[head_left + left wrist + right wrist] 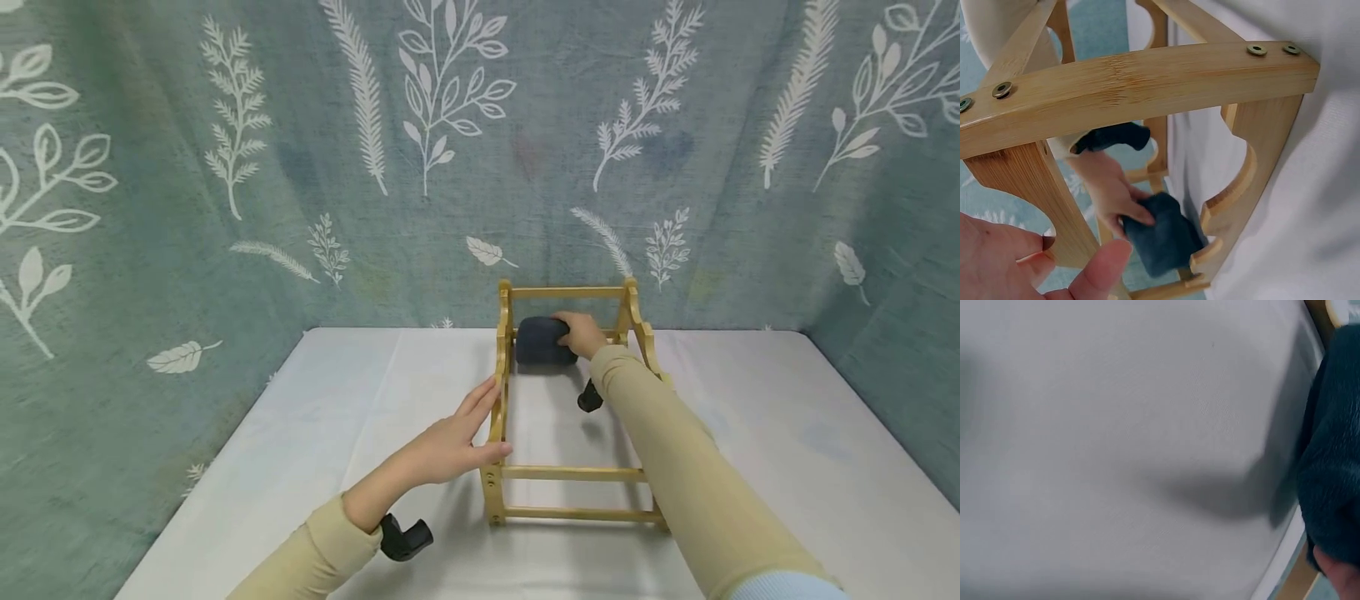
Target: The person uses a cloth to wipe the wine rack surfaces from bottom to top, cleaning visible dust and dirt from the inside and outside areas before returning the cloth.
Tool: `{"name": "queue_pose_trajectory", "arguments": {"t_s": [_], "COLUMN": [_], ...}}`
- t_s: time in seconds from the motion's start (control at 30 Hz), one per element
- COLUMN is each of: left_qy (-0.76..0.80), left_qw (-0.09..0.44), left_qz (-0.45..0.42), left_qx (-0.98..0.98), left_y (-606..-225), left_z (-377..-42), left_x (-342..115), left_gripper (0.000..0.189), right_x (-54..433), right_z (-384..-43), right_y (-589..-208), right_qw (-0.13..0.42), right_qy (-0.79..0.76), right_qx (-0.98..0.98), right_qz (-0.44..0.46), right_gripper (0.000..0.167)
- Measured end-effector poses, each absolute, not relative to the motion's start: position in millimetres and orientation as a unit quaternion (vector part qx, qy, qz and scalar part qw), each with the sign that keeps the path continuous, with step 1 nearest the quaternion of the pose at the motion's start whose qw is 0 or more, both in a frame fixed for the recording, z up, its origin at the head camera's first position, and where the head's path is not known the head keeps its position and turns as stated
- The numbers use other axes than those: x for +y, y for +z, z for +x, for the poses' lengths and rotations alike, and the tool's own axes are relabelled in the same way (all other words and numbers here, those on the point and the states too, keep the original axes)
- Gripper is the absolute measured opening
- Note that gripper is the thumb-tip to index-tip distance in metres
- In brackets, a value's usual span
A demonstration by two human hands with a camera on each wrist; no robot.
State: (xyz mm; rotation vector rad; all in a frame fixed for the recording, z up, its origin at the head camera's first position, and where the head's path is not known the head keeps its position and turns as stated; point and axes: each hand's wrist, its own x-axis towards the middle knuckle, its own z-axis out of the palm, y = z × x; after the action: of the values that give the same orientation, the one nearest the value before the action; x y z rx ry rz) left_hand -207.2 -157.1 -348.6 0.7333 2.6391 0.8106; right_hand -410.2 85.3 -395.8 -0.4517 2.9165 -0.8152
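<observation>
A folded dark blue towel [542, 343] is inside the far end of a wooden rack [573, 474] with scalloped sides. My right hand [583, 335] grips the towel at its right edge, reaching in between the rack's sides. In the left wrist view, the thumb and fingers of that right hand [1107, 190] pinch the towel [1159, 234]. My left hand [450, 450], fingers extended, rests against the rack's left side. In the right wrist view the towel [1332, 462] fills the right edge, with a fingertip [1338, 572] below it.
The rack stands on a white-covered table [375, 400]. A green-blue curtain [450, 233] with white leaf prints hangs behind and at both sides. Crossbars join the rack's sides at front and back. Black wrist-worn devices [405, 537] hang under both forearms.
</observation>
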Motion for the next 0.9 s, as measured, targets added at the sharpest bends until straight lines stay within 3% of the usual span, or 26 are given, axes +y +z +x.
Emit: {"name": "queue_pose_trajectory", "arguments": {"t_s": [0.23,0.4,0.9], "left_qy": [0.274,0.270,0.269], "left_qw": [0.147,0.148,0.143], "left_qz": [0.254,0.252,0.257], "left_qx": [0.916,0.917,0.917], "left_y": [-350,-348,-347], "left_z": [-207,-207,-206], "left_x": [-154,-156,-156], "left_gripper": [0.084,0.082,0.081], "right_x": [73,74,138], "right_z": [-417,-425,-437], "right_y": [-391,-384,-360], "right_qw": [0.042,0.075,0.104], "right_qy": [-0.239,-0.222,-0.007], "right_qx": [0.938,0.938,0.943], "right_qz": [-0.247,-0.255,-0.316], "right_gripper": [0.050,0.051,0.043]}}
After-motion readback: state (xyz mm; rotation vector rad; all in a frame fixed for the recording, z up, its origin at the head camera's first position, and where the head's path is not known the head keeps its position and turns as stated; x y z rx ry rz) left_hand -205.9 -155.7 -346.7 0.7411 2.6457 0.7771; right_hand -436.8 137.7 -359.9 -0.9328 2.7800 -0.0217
